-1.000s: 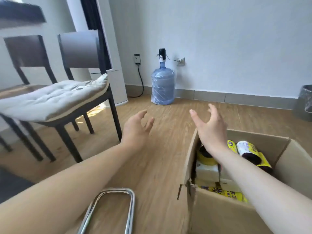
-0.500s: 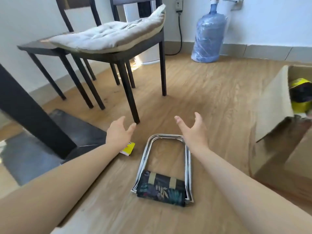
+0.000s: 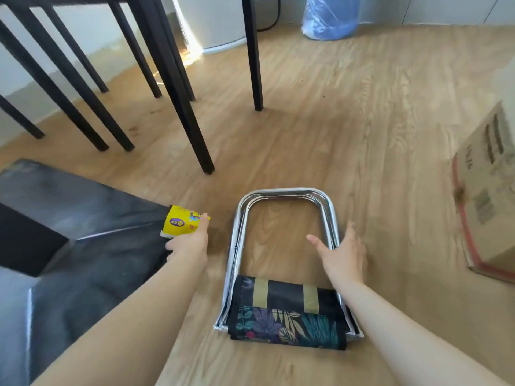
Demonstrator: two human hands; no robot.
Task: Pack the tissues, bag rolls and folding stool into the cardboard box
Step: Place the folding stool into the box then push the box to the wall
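Folding stool: lies folded flat on the wooden floor, chrome tube frame pointing away from the person, dark leaf-print seat fabric bunched at the near end. Not yet lifted.

Right hand: spread open, palm down, over the frame's right-hand tube, touching it or just above it; which, cannot be told. Nothing gripped.

Left hand: at a small yellow printed pack, fingers against its near side. Whether they have closed on it cannot be told. The pack looks like one of the tissue or bag-roll items; the print is too small to read. It sits just left of the stool, at the edge of a dark sheet on the floor.

Cardboard box: at the right edge of view, well apart from the stool, only an outer wall with red tape showing. Contents not visible from here.

Progress, as judged: the stool and at least this yellow pack are left to pack; how much is already boxed cannot be told.

Surroundings: black chair legs stand beyond the stool, a blue water bottle by the far wall. Bare floor lies between stool and box; nothing stands in the way.
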